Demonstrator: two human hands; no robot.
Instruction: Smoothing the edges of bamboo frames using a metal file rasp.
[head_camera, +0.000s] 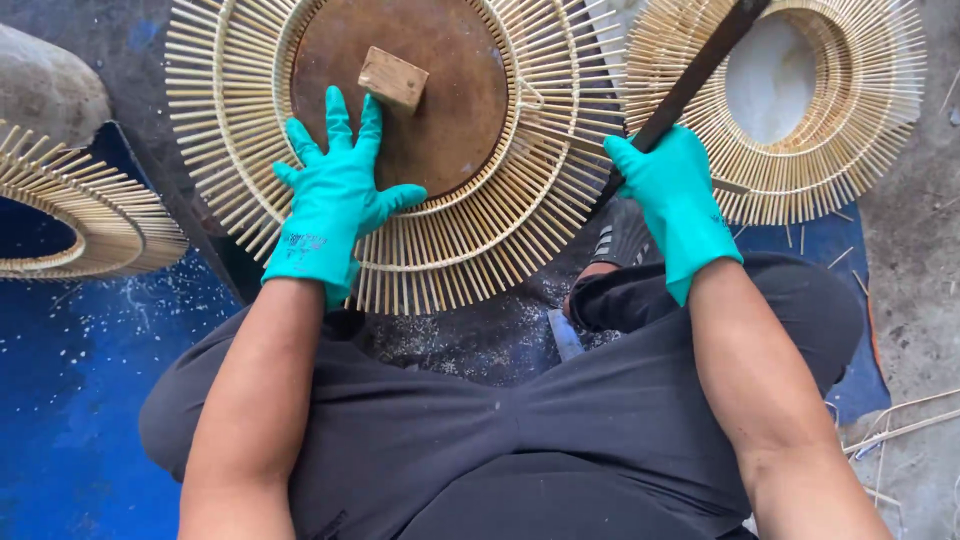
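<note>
My left hand, in a teal rubber glove, lies flat with fingers spread on the near edge of a round bamboo-slat frame. The frame rings a brown round board with a small wooden block on top. My right hand, also gloved in teal, is closed around a long dark flat tool that slants up to the right across the frame's right edge.
A second round slat frame lies at the upper right, a third at the left edge. I sit on a blue tarp strewn with chips. Loose bamboo strips lie at the right.
</note>
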